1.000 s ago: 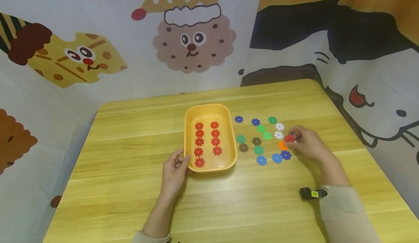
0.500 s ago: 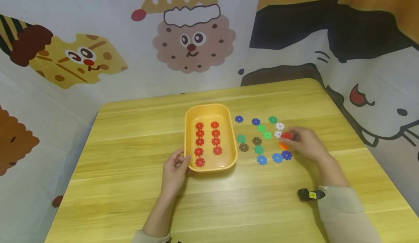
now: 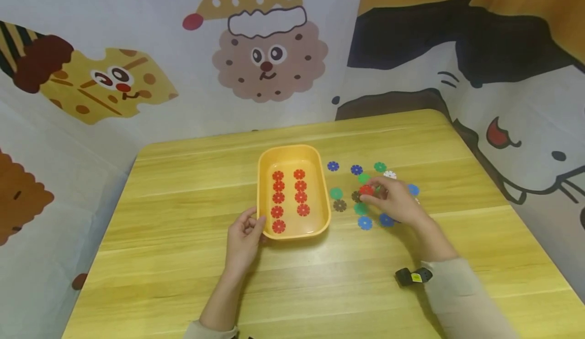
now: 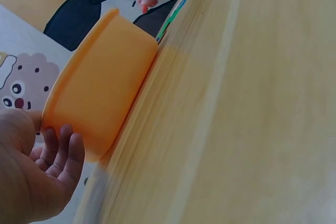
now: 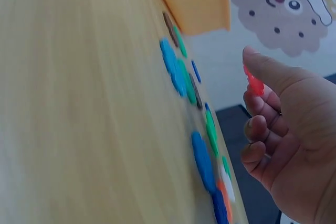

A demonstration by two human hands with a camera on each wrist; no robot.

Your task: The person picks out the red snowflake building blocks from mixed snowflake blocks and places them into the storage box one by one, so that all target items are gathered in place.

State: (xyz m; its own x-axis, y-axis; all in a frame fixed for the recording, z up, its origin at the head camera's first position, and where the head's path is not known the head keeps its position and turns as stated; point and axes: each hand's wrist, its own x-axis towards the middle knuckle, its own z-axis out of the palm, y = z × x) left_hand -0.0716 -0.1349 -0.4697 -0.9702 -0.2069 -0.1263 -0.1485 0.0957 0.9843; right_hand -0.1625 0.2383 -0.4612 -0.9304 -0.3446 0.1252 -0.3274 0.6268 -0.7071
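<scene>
My left hand (image 3: 244, 237) grips the near left corner of a yellow-orange plastic tray (image 3: 325, 192), thumb on the rim and fingers below it. Inside the tray lie red notched discs (image 3: 279, 197) in two columns, the left one longer by a disc. Between thumb and forefinger my right hand (image 3: 402, 204) pinches another red notched disc (image 3: 366, 191), raised above the loose discs right of the tray. In the right wrist view that red disc (image 5: 254, 82) shows edge-on, clear of the table.
On the wooden table (image 3: 183, 202), several blue, green, brown and white discs lie right of the tray, such as a light blue disc (image 3: 364, 223) and a brown disc (image 3: 340, 205). My right hand covers some. A cartoon-printed cloth (image 3: 183, 110) hangs behind the table.
My right hand has lifted the red disc and carried it left toward the tray. A blue disc now shows right of that hand. The left hand and tray have stayed put.
</scene>
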